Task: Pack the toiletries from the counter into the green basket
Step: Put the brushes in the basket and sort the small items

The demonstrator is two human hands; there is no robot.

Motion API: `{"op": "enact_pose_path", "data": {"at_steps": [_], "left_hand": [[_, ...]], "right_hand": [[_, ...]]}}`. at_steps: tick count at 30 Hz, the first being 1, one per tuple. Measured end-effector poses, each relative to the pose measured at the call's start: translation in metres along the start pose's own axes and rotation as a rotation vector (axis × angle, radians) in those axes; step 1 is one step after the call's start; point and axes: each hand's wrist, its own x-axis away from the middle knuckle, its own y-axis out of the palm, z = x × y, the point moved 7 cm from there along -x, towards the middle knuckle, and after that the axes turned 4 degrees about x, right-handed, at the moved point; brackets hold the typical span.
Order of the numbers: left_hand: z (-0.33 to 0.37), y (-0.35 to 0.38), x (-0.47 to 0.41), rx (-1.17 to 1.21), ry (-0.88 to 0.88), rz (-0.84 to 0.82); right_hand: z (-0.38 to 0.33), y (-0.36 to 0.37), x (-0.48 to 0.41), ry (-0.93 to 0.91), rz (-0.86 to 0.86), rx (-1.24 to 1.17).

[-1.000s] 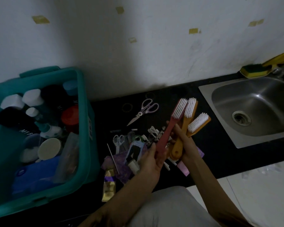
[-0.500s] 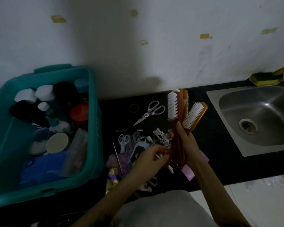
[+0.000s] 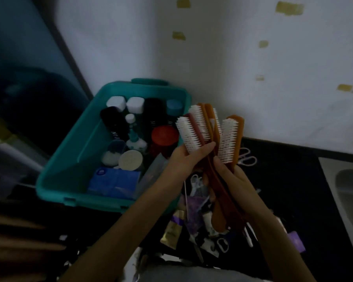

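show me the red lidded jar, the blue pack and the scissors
red-lidded jar [image 3: 164, 134], head view, centre of its red lid
blue pack [image 3: 114, 180], head view, middle of its top face
scissors [image 3: 242, 161], head view, rim of a pale handle loop

Sink [image 3: 329, 174] cut off at right

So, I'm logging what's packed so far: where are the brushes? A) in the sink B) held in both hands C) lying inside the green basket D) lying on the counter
B: the left hand and right hand both grip the brushes, raised, not lying in the green basket.
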Motion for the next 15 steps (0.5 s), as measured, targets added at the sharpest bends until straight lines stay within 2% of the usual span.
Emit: {"op": "enact_pose_path", "data": {"at_steps": [8, 15], "left_hand": [[0.044, -0.08, 0.013, -0.057, 0.051, 0.169], [0.133, -0.157, 0.01, -0.02, 0.212, 0.269]], "right_hand": [[0.004, 0.06, -0.029, 0.081, -0.073, -0.007], [-0.028, 0.088, -0.064, -0.096, 0.137, 0.107]]}}
